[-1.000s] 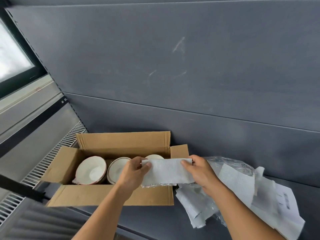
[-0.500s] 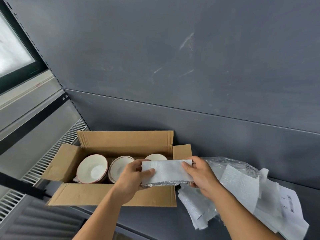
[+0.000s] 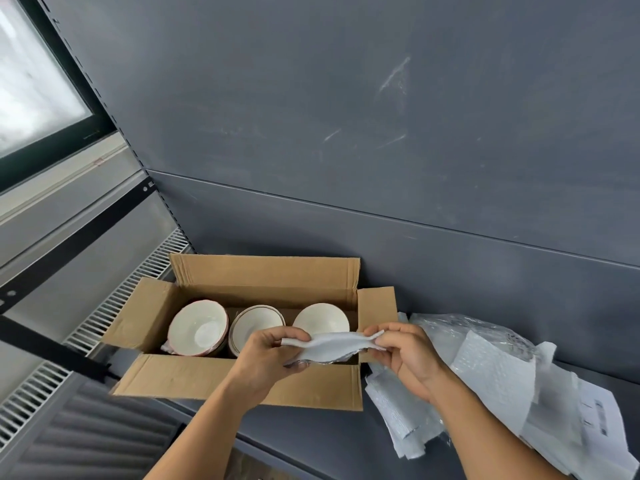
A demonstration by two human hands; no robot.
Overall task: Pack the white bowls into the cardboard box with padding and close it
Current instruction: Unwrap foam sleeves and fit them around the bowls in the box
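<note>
Grey metal shelf (image 3: 329,445) carries an open cardboard box (image 3: 242,386), flaps spread, with a heap of bubble wrap (image 3: 491,372) just beside it on the right. Three white bowls (image 3: 256,323) sit in a row inside the box. Above its near right corner, the left hand (image 3: 266,362) and right hand (image 3: 412,358) each pinch one end of a white foam sheet (image 3: 329,346).

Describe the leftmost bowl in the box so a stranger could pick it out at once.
Start at the open cardboard box standing against the dark grey wall; three white bowls sit in a row inside it. The left bowl is at the row's left end. Unlike the middle bowl and right bowl, which are partly covered, its whole tilted inside shows, ringed by a red rim.
</note>
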